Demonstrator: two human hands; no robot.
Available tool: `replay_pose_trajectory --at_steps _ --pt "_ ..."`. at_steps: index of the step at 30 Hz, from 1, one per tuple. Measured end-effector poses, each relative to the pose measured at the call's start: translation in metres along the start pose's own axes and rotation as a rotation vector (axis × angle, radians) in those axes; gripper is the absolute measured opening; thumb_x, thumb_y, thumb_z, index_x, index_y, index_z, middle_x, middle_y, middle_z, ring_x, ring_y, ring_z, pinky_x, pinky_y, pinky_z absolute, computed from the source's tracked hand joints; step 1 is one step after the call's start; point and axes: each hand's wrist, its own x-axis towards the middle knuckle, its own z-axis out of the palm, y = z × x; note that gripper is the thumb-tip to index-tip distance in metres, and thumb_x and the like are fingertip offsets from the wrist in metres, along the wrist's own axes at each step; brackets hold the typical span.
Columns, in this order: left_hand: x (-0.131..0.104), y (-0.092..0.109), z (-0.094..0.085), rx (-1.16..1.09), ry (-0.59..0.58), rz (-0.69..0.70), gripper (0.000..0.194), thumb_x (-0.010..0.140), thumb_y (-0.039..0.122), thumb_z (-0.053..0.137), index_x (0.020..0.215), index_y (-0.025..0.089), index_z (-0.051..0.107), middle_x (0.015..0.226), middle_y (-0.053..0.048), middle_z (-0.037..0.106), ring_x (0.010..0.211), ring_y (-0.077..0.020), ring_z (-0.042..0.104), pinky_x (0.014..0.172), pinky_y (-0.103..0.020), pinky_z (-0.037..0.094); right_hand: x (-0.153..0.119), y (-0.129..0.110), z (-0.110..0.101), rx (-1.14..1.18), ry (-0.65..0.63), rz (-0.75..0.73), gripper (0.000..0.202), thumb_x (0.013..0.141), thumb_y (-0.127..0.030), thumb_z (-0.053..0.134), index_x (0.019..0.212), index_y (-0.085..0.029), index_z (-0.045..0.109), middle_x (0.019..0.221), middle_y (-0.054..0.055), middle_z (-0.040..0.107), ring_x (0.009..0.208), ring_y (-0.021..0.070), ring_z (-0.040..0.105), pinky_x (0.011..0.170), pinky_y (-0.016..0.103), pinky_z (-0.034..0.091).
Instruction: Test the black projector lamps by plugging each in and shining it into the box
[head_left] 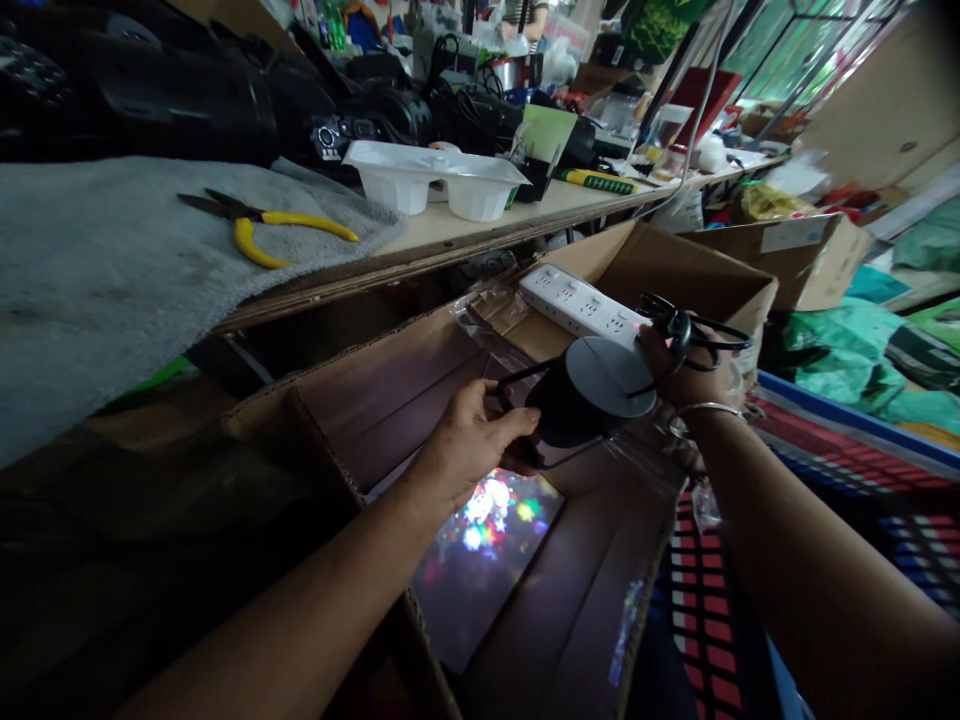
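Observation:
A black round projector lamp (592, 390) with a flat grey end hangs above an open cardboard box (585, 590). My left hand (480, 435) is closed on its thin black bracket. Multicoloured light spots fall on a pale sheet (480, 560) lying inside the box, below the lamp. A white power strip (574, 300) with a row of sockets slants across the far side of the box. My right hand (690, 375) grips its near end together with a looped black cord (701, 335). The lamp and cord partly hide the right fingers.
On the left, yellow-handled pliers (270, 222) lie on a grey cloth (97, 290) covering the workbench. White plastic cups (480, 185) and a yellow-green tool (600, 181) stand or lie along its edge. Another cardboard box (795, 255) and a red-and-blue plastic basket (709, 600) are to the right.

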Motion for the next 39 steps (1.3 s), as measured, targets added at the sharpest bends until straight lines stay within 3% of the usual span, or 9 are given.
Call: replay_pose_trajectory --at_steps 9,18,29,39 --pt "-0.002 0.001 0.001 -0.012 0.011 -0.019 0.021 0.076 0.01 0.06 0.089 0.014 0.044 0.062 0.002 0.056 0.042 -0.0124 0.057 0.038 -0.023 0.049 0.0 0.001 -0.001 0.073 0.01 -0.025 0.021 0.067 -0.032 0.053 0.081 -0.017 0.06 0.085 0.011 0.065 0.077 0.0245 0.06 0.067 0.035 0.045" --pt "0.0 -0.001 0.0 -0.015 0.002 0.017 0.023 0.074 0.009 0.061 0.091 0.014 0.045 0.063 0.0 0.057 0.048 -0.0126 0.056 0.04 -0.026 0.051 -0.001 0.0 -0.001 0.075 0.006 -0.031 0.031 0.072 -0.043 0.052 0.083 -0.016 0.063 0.082 0.011 0.065 0.074 0.0238 0.06 0.066 0.034 0.045" --pt "0.001 -0.004 0.0 -0.015 0.008 0.032 0.024 0.073 0.01 0.062 0.09 0.014 0.046 0.064 0.001 0.056 0.052 -0.0139 0.057 0.042 -0.029 0.054 -0.001 -0.003 -0.004 0.048 -0.025 0.015 0.022 0.072 -0.032 0.054 0.085 -0.015 0.061 0.085 0.011 0.065 0.076 0.0224 0.06 0.069 0.033 0.045" --pt "0.0 -0.004 0.001 -0.007 0.001 0.041 0.023 0.072 0.011 0.062 0.088 0.014 0.045 0.063 0.002 0.056 0.048 -0.0132 0.057 0.041 -0.029 0.053 -0.003 -0.005 -0.006 0.071 -0.002 -0.018 0.022 0.071 -0.035 0.054 0.082 -0.017 0.058 0.083 0.01 0.064 0.075 0.0233 0.059 0.067 0.034 0.045"
